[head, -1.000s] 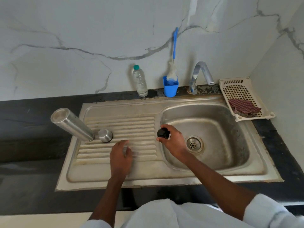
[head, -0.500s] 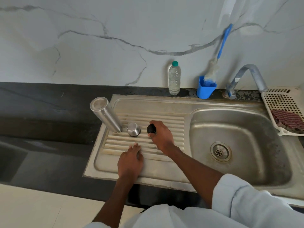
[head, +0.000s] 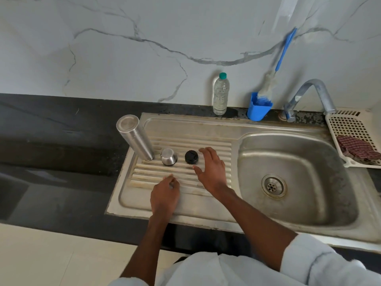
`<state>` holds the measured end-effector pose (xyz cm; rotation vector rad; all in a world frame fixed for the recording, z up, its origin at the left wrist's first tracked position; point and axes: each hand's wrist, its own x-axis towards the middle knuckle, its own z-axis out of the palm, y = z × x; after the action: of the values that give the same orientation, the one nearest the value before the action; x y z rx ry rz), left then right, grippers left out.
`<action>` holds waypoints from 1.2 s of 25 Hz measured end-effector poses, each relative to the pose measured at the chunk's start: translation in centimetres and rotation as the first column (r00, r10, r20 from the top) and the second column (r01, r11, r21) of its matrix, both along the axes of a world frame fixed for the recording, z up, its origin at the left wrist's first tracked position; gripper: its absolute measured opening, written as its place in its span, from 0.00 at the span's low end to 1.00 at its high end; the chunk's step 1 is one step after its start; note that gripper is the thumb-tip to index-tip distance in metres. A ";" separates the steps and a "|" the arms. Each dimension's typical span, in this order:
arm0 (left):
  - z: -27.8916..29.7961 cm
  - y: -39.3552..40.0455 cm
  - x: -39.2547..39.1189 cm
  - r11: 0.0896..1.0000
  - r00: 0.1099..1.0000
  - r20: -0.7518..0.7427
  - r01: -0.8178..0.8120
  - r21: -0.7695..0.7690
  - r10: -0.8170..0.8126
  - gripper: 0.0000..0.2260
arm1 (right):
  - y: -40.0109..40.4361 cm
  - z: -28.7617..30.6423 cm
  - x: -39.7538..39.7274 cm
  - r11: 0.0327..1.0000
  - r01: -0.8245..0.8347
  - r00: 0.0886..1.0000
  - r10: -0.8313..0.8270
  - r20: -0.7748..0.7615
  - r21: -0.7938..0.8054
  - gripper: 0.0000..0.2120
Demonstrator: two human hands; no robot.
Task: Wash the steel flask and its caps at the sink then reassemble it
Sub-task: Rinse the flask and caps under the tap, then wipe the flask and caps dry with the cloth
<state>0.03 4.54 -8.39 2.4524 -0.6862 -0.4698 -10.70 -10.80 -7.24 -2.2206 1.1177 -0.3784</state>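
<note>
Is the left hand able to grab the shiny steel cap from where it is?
Probably yes. The left hand rests on the drainboard just in front of the steel cap, and only bare ridges lie between them. The flask and black cap stand beside it, not across the way.

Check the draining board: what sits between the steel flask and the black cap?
In the head view, the small steel cap stands between the steel flask and the black cap, all on the draining board.
</note>
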 end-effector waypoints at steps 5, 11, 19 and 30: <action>2.0 -3.0 -3.1 0.937 0.971 0.236 0.064 -0.342 0.020 0.09 | 0.5 -0.3 -6.7 0.973 0.017 0.999 -0.008 0.041 -0.232 0.07; 1.8 -10.0 -9.5 0.860 0.930 0.224 0.358 -0.364 -0.292 0.11 | -3.4 0.7 -13.7 0.985 0.097 0.987 -0.113 -0.111 -0.139 0.20; 2.7 -18.5 -17.9 0.791 0.892 0.114 0.442 -0.423 -0.438 0.10 | -10.1 1.4 -24.1 0.944 0.279 0.952 -0.296 -0.083 -0.176 0.26; 4.1 -34.9 -33.9 0.828 0.655 -0.510 0.401 -0.391 -0.558 0.20 | -27.3 3.1 -38.7 0.827 0.543 0.833 -0.553 -0.035 -0.146 0.08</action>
<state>-33.84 -30.33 -4.33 1.6865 -1.0325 -1.2423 -49.37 -38.14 -4.14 -1.9929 1.8261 -0.6225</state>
